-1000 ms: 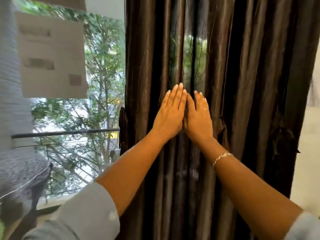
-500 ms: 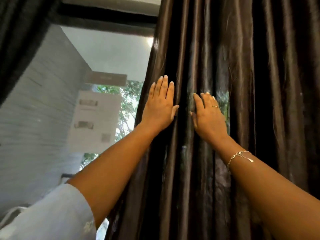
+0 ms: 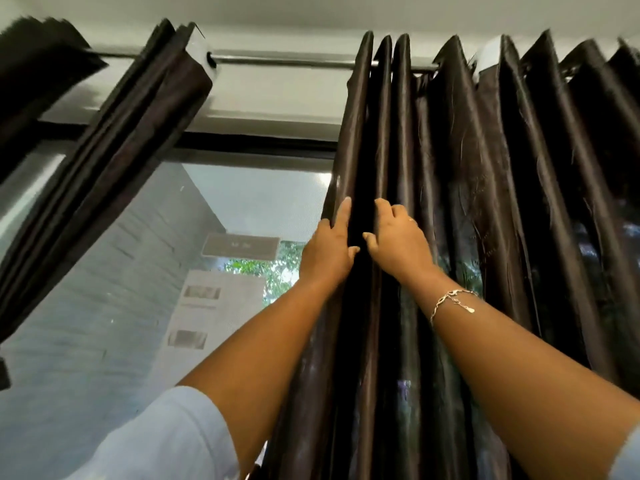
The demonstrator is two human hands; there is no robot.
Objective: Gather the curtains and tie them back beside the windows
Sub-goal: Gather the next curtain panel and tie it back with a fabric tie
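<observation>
A dark brown satin curtain (image 3: 491, 188) hangs in pleats from a metal rod (image 3: 277, 61) and covers the right part of the window (image 3: 242, 202). My left hand (image 3: 327, 249) is raised to the curtain's left edge, and its fingers curl round the outermost fold. Just to the right, my right hand (image 3: 398, 239) has its fingers hooked into the neighbouring pleat. A dark fold lies between the two hands. A second brown curtain (image 3: 114, 157) hangs bunched at the upper left.
The ceiling sits close above the rod. Through the bare glass I see a grey brick wall (image 3: 104, 289), a pale building and green trees. A chain bracelet (image 3: 450, 301) circles my right wrist.
My view has tilted up to the rod and ceiling. Both hands have slid higher up the curtain and gone from lying flat on the fabric to curling round its folds.
</observation>
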